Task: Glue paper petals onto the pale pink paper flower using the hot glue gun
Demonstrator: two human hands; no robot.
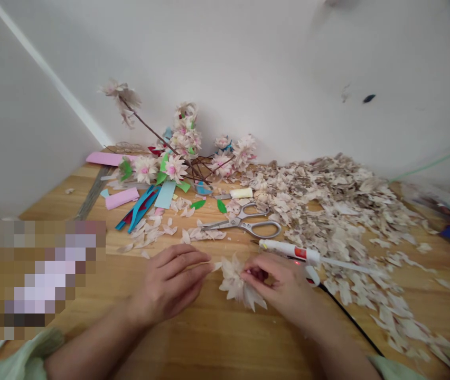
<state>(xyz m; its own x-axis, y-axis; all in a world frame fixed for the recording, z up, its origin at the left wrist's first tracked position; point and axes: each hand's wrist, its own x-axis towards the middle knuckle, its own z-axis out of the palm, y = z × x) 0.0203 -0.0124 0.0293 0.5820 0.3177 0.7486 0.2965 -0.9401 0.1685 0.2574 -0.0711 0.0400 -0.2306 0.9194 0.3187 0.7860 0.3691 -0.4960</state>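
My right hand (282,282) pinches a pale artificial flower (231,285) with layered, pointed petals, held just above the wooden table. To its left, my left hand (177,282) has its fingers drawn together, with a small pale petal (217,266) at the fingertips, close to the flower's edge. Beyond the right hand lies a white hot glue gun (288,250), its red light lit and a clear glue stick (347,265) in its back end; the hand partly hides it. Silver scissors (244,224) rest farther back, their blades pointing left.
A large heap of dried petals (328,195) covers the right back. Finished flowers on twigs (175,168) stand against the wall. Blue strips (140,208), pink paper rolls (122,198) and loose petals (151,231) lie at left. A black cord (352,319) runs toward the front right.
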